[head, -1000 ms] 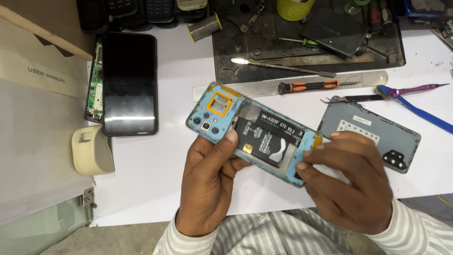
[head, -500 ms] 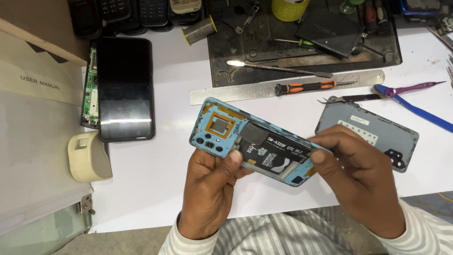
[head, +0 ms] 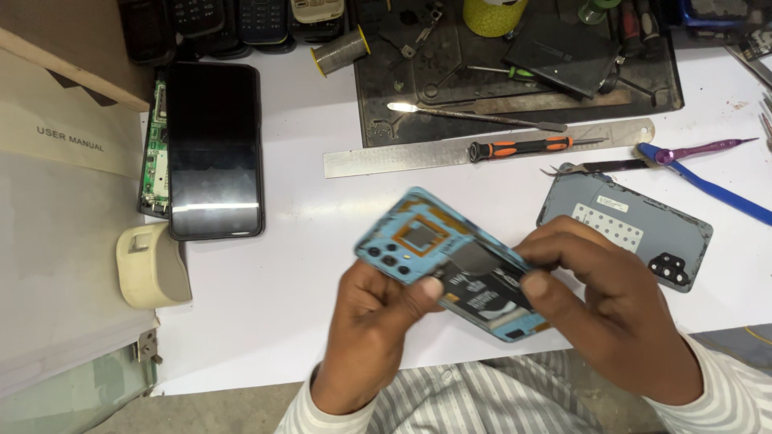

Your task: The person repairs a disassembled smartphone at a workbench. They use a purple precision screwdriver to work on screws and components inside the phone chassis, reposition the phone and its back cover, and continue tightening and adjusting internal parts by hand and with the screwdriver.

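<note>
The opened smartphone with its light-blue plastic mid-frame and black battery exposed (head: 454,269) is held above the white worktable (head: 338,201), near the front edge, between both hands. The left hand (head: 374,321) grips it from below at the camera end, thumb pressed on the frame beside the battery and fingers curled underneath; the right hand (head: 615,309) closes over the other end, its thumb and forefinger pinched down on the battery area (whether they hold a small part or only press there I cannot tell, since the phone is blurred). Judged by how things lie, the disassembly is well on: the grey rounded-rectangle back cover with its camera cut-outs (head: 635,233) already lies off, inside face up, just beside the right hand, while the frame and battery are still in the body, so the inner parts remain to be worked on. A second phone with a dark glass screen (head: 213,149) lies flat to the left with a green circuit board (head: 153,149) showing along its edge, and a cream roll of tape (head: 149,265) sits near it. Beyond the phone lie a steel ruler (head: 386,159), an orange-and-black screwdriver (head: 519,148), a blue plastic pry tool (head: 708,186) and a black work mat (head: 515,72) with tools on it.
</note>
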A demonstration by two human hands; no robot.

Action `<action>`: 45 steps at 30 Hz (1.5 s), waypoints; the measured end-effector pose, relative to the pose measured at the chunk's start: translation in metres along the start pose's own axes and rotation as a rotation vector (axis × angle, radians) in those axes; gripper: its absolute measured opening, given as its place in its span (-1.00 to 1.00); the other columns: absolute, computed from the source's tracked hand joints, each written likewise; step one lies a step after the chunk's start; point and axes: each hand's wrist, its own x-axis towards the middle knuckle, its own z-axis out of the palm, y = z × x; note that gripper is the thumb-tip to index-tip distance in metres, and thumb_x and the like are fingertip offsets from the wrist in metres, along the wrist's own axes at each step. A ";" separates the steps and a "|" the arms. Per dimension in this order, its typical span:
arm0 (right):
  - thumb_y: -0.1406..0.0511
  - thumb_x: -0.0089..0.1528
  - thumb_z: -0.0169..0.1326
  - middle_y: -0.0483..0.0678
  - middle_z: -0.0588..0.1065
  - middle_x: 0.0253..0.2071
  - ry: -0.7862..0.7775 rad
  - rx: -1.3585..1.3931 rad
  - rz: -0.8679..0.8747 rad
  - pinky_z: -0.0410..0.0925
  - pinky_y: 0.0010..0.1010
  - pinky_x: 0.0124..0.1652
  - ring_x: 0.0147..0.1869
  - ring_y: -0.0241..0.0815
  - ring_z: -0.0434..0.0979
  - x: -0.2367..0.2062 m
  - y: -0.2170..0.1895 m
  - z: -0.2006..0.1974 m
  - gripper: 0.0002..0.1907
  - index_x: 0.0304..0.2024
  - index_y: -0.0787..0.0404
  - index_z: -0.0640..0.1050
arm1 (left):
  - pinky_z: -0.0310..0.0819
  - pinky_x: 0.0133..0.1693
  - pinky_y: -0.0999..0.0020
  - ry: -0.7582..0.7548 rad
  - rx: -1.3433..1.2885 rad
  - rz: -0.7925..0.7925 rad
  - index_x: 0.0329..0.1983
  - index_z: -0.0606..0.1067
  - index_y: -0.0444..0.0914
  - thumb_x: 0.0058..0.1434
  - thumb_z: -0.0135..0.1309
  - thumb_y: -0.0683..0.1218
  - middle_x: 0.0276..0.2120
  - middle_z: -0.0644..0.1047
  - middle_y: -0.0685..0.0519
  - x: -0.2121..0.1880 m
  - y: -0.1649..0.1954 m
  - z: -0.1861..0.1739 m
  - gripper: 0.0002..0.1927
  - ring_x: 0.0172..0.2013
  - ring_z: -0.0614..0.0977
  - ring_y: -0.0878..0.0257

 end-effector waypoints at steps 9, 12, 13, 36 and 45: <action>0.37 0.37 0.03 -0.09 0.44 -0.25 0.098 0.155 0.117 0.28 -0.57 -0.24 -0.23 -0.39 0.38 -0.001 0.017 0.005 -0.86 -0.22 0.36 0.52 | 0.68 -0.09 0.28 0.096 0.195 0.076 0.23 0.44 -0.49 0.40 0.01 -0.13 -0.15 0.66 -0.15 -0.005 0.020 0.010 -0.58 -0.18 0.71 0.21; 0.35 0.38 0.02 -0.08 0.43 -0.25 0.068 0.185 0.154 0.28 -0.56 -0.22 -0.21 -0.38 0.37 -0.001 0.020 0.003 -0.83 -0.23 0.36 0.52 | 0.73 -0.13 0.30 0.160 0.247 0.070 0.16 0.49 -0.50 0.42 -0.06 -0.05 -0.17 0.70 -0.15 -0.001 0.022 0.011 -0.57 -0.20 0.75 0.21; 0.34 0.39 0.02 -0.08 0.42 -0.26 0.034 0.178 0.159 0.26 -0.55 -0.23 -0.23 -0.38 0.35 -0.001 0.019 -0.001 -0.82 -0.25 0.35 0.52 | 0.74 -0.15 0.30 0.174 0.256 0.076 0.15 0.49 -0.50 0.41 -0.05 -0.05 -0.18 0.70 -0.15 -0.001 0.022 0.012 -0.57 -0.22 0.75 0.21; 0.32 0.37 0.00 -0.08 0.42 -0.31 -0.018 0.125 0.131 0.26 -0.52 -0.31 -0.30 -0.37 0.33 0.003 0.012 -0.001 -0.82 -0.22 0.33 0.54 | 0.62 -0.21 0.43 0.101 0.303 0.146 0.03 0.56 -0.48 0.43 0.03 -0.10 -0.28 0.70 -0.10 0.001 0.020 0.023 -0.68 -0.30 0.68 0.33; 0.32 0.33 0.14 -0.09 0.43 -0.33 -0.024 -0.083 0.102 0.17 -0.44 -0.44 -0.39 -0.33 0.24 0.005 0.012 -0.003 -0.86 -0.28 0.28 0.59 | 0.65 -0.18 0.38 0.080 0.336 0.128 0.01 0.57 -0.46 0.43 0.02 -0.11 -0.26 0.71 -0.09 0.004 0.019 0.019 -0.70 -0.26 0.71 0.28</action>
